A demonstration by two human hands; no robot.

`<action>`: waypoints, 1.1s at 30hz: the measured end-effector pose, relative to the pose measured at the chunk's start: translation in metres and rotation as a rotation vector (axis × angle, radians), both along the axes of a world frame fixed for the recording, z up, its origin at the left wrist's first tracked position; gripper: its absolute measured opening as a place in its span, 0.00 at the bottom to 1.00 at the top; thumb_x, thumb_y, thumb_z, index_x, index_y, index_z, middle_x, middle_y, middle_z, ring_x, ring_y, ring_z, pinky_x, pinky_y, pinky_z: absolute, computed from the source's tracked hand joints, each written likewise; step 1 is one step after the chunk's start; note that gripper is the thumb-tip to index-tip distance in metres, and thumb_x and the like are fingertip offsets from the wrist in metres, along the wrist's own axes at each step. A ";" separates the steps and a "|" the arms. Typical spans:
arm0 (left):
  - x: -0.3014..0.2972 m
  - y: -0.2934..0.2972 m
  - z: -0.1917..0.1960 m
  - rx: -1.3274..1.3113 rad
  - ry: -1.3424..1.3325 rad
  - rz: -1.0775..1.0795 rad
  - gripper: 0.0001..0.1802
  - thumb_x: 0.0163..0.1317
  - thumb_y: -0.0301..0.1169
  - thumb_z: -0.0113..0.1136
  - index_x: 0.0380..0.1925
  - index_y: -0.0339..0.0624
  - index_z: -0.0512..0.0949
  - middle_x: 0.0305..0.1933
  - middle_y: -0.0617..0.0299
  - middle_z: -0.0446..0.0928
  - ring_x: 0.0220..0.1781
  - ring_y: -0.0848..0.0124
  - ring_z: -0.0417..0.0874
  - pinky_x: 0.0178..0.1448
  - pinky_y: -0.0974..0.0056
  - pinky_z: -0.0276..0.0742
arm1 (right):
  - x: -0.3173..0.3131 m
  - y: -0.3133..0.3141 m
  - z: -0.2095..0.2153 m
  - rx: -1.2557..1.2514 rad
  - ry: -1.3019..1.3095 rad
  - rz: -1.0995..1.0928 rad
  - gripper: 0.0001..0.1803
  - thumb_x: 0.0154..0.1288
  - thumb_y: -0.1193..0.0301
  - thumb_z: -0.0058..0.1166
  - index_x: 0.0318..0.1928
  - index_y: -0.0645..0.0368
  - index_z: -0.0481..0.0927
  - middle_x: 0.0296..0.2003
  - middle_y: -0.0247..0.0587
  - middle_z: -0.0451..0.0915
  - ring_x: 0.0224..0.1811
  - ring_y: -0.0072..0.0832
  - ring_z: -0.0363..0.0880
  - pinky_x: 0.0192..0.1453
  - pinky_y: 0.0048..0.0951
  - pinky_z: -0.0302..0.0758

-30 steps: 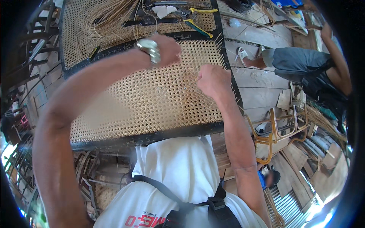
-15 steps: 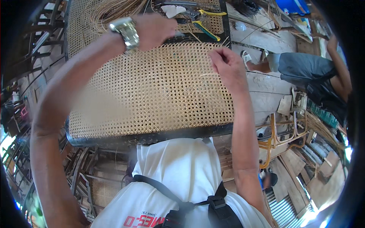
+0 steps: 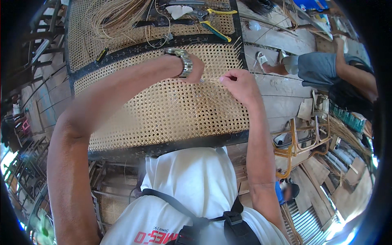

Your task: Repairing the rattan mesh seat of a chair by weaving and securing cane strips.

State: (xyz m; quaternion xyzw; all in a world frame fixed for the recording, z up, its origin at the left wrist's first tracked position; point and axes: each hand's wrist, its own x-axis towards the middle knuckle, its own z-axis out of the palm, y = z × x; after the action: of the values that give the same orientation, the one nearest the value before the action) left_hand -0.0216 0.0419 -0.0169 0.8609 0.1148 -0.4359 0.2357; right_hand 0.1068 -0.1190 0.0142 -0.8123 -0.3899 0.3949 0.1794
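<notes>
A woven cane panel point(image 3: 163, 118) in a dark frame lies before me, its open mesh pale yellow. Over its right half, my right hand point(image 3: 243, 87) pinches thumb and forefinger on what looks like a thin pale cane strand point(image 3: 212, 79). Wearing a metal watch point(image 3: 186, 63), my left hand point(image 3: 197, 68) is close to the right fingertips, low over the weave. Its fingers are curled and mostly hidden behind the hand; what they hold cannot be made out. Loose cane ends point(image 3: 239, 59) stick out along the panel's right edge.
Beyond the frame's dark crossbar lie a coil of cane strands point(image 3: 110, 24), yellow-and-green-handled cutters point(image 3: 212, 22) and a white scrap point(image 3: 178, 11). A small yellow-black tool point(image 3: 101, 55) rests at left. Another person point(image 3: 326, 67) is at right, near a bent golden frame point(image 3: 293, 143).
My left hand has come nearer and to the right, from the crossbar to beside my right hand. The right hand has shifted slightly nearer. The whole view has moved a little.
</notes>
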 end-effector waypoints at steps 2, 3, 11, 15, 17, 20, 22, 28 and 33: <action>0.011 0.000 0.001 0.025 0.023 -0.037 0.14 0.60 0.33 0.56 0.34 0.35 0.86 0.34 0.46 0.86 0.38 0.52 0.88 0.43 0.50 0.81 | 0.003 -0.002 -0.003 0.012 -0.023 -0.017 0.11 0.61 0.67 0.63 0.36 0.64 0.86 0.26 0.39 0.84 0.29 0.22 0.80 0.37 0.28 0.76; 0.016 0.000 0.000 0.024 0.024 -0.039 0.14 0.60 0.33 0.56 0.34 0.35 0.86 0.34 0.46 0.86 0.38 0.52 0.88 0.43 0.50 0.81 | 0.004 -0.003 -0.005 0.021 -0.042 -0.028 0.12 0.61 0.66 0.62 0.35 0.64 0.85 0.26 0.39 0.84 0.28 0.24 0.80 0.36 0.29 0.77; 0.031 -0.014 0.012 0.029 0.129 -0.053 0.11 0.53 0.25 0.59 0.35 0.33 0.86 0.36 0.46 0.86 0.34 0.60 0.88 0.35 0.53 0.83 | 0.003 -0.001 -0.009 0.056 -0.161 0.067 0.14 0.60 0.64 0.63 0.35 0.64 0.85 0.27 0.45 0.85 0.29 0.28 0.83 0.37 0.31 0.77; 0.012 -0.029 0.013 -0.002 0.086 0.083 0.09 0.65 0.26 0.56 0.39 0.33 0.82 0.26 0.49 0.82 0.29 0.68 0.85 0.29 0.61 0.78 | 0.011 -0.003 -0.023 -0.045 -0.081 0.077 0.16 0.60 0.62 0.62 0.35 0.65 0.85 0.28 0.48 0.85 0.30 0.33 0.83 0.39 0.34 0.77; -0.016 -0.038 -0.002 -0.057 -0.119 0.437 0.12 0.68 0.33 0.58 0.33 0.34 0.82 0.24 0.52 0.81 0.27 0.69 0.84 0.28 0.61 0.77 | 0.009 -0.003 -0.026 -0.054 -0.034 0.068 0.15 0.60 0.62 0.60 0.35 0.63 0.85 0.30 0.51 0.85 0.34 0.40 0.84 0.41 0.38 0.78; -0.018 -0.024 -0.009 -0.201 -0.129 0.631 0.22 0.72 0.45 0.56 0.28 0.40 0.84 0.23 0.57 0.82 0.21 0.74 0.81 0.24 0.65 0.75 | -0.004 0.006 -0.034 -0.032 -0.029 0.093 0.15 0.61 0.61 0.59 0.34 0.62 0.86 0.32 0.53 0.85 0.37 0.47 0.86 0.44 0.43 0.79; -0.009 -0.005 0.006 -0.459 0.171 0.910 0.26 0.73 0.52 0.55 0.27 0.42 0.84 0.21 0.61 0.83 0.17 0.77 0.78 0.21 0.70 0.73 | -0.017 0.022 -0.018 -0.199 -0.072 0.145 0.16 0.62 0.58 0.61 0.35 0.59 0.87 0.32 0.51 0.86 0.39 0.47 0.86 0.44 0.43 0.79; -0.011 0.002 -0.011 -0.342 0.047 0.585 0.28 0.67 0.57 0.61 0.23 0.43 0.82 0.20 0.61 0.82 0.17 0.76 0.79 0.25 0.65 0.75 | -0.022 0.024 -0.011 -0.252 -0.130 0.186 0.11 0.61 0.62 0.59 0.36 0.54 0.87 0.36 0.50 0.87 0.41 0.46 0.86 0.46 0.43 0.80; -0.066 0.085 -0.002 0.328 -0.243 0.395 0.28 0.67 0.57 0.58 0.23 0.42 0.77 0.22 0.59 0.76 0.21 0.69 0.73 0.30 0.61 0.73 | -0.034 0.019 -0.020 -0.128 -0.267 0.191 0.12 0.60 0.63 0.61 0.34 0.60 0.83 0.29 0.46 0.84 0.33 0.38 0.85 0.40 0.35 0.78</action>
State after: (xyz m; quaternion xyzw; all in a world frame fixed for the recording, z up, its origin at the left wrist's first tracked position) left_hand -0.0877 0.1270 -0.0193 0.8946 0.3200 -0.2507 0.1857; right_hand 0.0726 -0.1002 -0.0054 -0.8265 -0.4598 0.3228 0.0355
